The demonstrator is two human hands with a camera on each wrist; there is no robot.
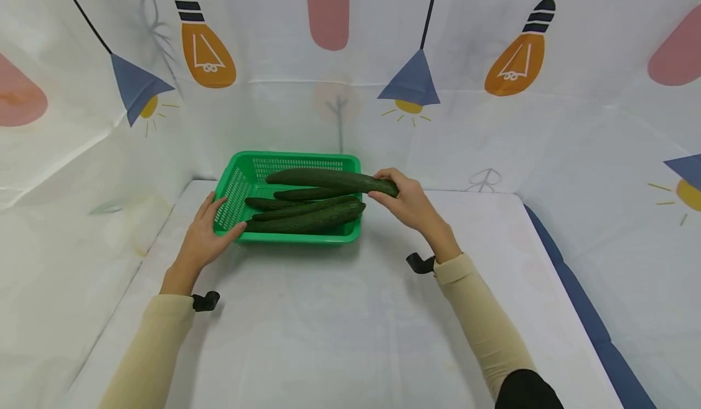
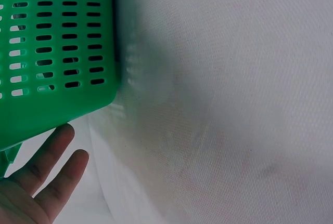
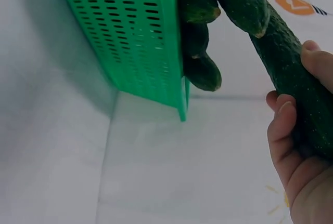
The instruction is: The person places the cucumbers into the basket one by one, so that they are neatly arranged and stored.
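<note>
A green plastic basket (image 1: 296, 237) with slotted walls holds several dark green cucumbers (image 1: 312, 219) lying lengthwise in it. My right hand (image 1: 408, 199) grips the right end of one long cucumber (image 1: 328, 179), its thumb and fingers around it. That cucumber lies above the others, over the back part of the basket, with its gripped end past the right rim. At the basket's left front corner is my left hand (image 1: 205, 238), its fingers spread along the outer wall and its thumb at the front rim. In the left wrist view, extended fingers (image 2: 62, 177) touch the basket's edge.
The basket stands toward the back of a white-covered table (image 1: 306, 324). Behind it hangs a white cloth (image 1: 263, 117) printed with lamps and bulbs. Dark blue material (image 1: 575, 311) runs along the table's right edge.
</note>
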